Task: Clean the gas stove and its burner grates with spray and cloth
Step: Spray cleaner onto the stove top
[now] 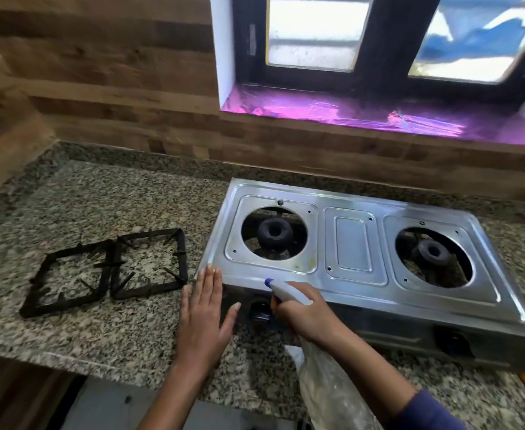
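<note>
A steel two-burner gas stove point(351, 243) sits on the granite counter with its grates off, so both dark burners show in round openings. Two black square burner grates point(109, 268) lie side by side on the counter to its left. My right hand point(304, 318) grips a clear spray bottle point(323, 377) by its white trigger head, with the blue nozzle over the stove's front left edge. My left hand point(205, 318) is flat with straight fingers, fingertips at the stove's front left corner. No cloth is in view.
The speckled granite counter point(99, 206) runs left into a corner, backed by a wood-panelled wall point(115, 88). A window with a purple-lined sill point(363, 113) stands behind the stove. The counter's front edge passes below my forearms.
</note>
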